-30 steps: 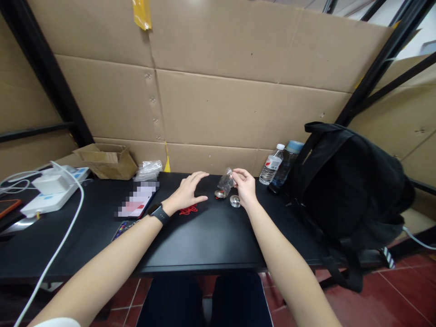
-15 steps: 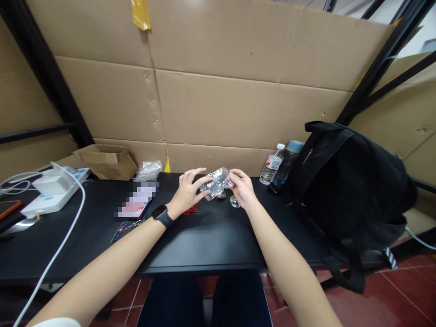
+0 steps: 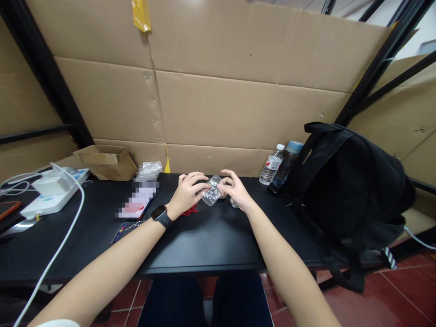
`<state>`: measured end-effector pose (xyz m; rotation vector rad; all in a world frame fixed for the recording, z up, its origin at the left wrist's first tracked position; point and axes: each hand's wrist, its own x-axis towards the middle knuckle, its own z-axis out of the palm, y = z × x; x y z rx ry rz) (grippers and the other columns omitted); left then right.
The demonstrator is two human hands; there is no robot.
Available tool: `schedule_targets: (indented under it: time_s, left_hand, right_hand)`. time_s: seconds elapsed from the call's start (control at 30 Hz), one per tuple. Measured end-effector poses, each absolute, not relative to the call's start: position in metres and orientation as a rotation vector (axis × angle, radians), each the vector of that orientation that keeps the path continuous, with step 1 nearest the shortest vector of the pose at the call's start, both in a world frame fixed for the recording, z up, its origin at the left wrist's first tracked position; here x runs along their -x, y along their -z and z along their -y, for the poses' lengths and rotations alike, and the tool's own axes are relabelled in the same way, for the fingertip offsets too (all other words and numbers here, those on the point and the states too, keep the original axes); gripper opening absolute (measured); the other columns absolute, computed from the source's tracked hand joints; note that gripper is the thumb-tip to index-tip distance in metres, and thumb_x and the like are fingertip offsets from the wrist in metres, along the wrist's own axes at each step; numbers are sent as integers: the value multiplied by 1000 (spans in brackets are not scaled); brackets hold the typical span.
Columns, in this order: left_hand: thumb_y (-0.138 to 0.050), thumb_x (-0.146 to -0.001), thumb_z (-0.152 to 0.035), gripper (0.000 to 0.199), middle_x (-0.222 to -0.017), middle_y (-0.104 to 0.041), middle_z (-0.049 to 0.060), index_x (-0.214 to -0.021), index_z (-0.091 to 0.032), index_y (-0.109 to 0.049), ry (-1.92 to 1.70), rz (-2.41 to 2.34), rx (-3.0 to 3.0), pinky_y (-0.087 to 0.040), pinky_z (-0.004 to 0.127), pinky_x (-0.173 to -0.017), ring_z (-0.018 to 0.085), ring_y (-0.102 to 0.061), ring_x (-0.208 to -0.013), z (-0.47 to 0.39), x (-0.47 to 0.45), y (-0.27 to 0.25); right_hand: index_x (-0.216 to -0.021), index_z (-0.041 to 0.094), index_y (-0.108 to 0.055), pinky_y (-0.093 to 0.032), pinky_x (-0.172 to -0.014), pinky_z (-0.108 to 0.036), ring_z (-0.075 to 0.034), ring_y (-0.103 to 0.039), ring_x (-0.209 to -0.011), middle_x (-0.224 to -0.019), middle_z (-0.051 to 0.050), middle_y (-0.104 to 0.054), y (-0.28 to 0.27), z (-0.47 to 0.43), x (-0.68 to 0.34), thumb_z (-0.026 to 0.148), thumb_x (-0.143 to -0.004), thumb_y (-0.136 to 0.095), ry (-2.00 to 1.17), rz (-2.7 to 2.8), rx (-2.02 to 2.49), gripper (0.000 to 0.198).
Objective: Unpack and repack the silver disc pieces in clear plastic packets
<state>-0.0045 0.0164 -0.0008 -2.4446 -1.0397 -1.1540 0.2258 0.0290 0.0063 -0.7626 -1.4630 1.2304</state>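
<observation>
Now that, well left of the black backpack [image 3: 354, 200], the right hand [image 3: 238, 190] has drawn in towards the left hand [image 3: 186, 193], the clear wrapper [image 3: 212, 192] is bunched between them — worked by both, it seems. The left thumb and fingers pinch the edge farther from the backpack; the right's half-curled fingers touch the nearer edge — whether they grip it, one cannot tell.

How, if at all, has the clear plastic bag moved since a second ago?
Yes: the clear plastic bag has shifted left, farther from the white-capped water bottle.
</observation>
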Motion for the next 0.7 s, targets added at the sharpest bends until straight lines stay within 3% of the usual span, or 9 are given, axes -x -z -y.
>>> schedule_targets:
  time_s: [0.1,0.3,0.57,0.7]
  left_hand:
    - [-58,-99,-29,19,-124,-71,4,-104,-29,-76,1189,1059,2422,-34,47,-104,26,-55,-128,-16,6,0]
    - [-60,-97,-28,18,-119,-72,5,-100,-29,-78,1229,1110,2380,-33,49,-105,28,-55,-127,-18,8,1]
    - [-60,-98,-32,17,-117,-73,4,-94,-28,-76,1224,1087,2356,-33,47,-102,27,-56,-126,-18,9,-1]
    - [-59,-99,-31,18,-117,-72,4,-95,-28,-75,1197,1083,2359,-33,46,-102,26,-55,-126,-16,7,-4]
  right_hand:
    - [-134,27,-49,-48,-56,-23,-11,-58,-55,-70,8,-65,-5,-26,-225,37,-71,-86,-1284,1551,797,75]
    - [-141,27,-46,-44,-55,-22,-12,-61,-58,-74,4,-73,-3,-27,-227,33,-65,-90,-1371,1588,798,87]
    - [-141,26,-46,-38,-50,-20,-11,-56,-55,-72,3,-72,-3,-30,-234,32,-69,-87,-1458,1631,810,83]
    - [-138,27,-47,-36,-49,-19,-9,-51,-53,-71,7,-63,-1,-33,-235,34,-75,-81,-1423,1622,802,72]
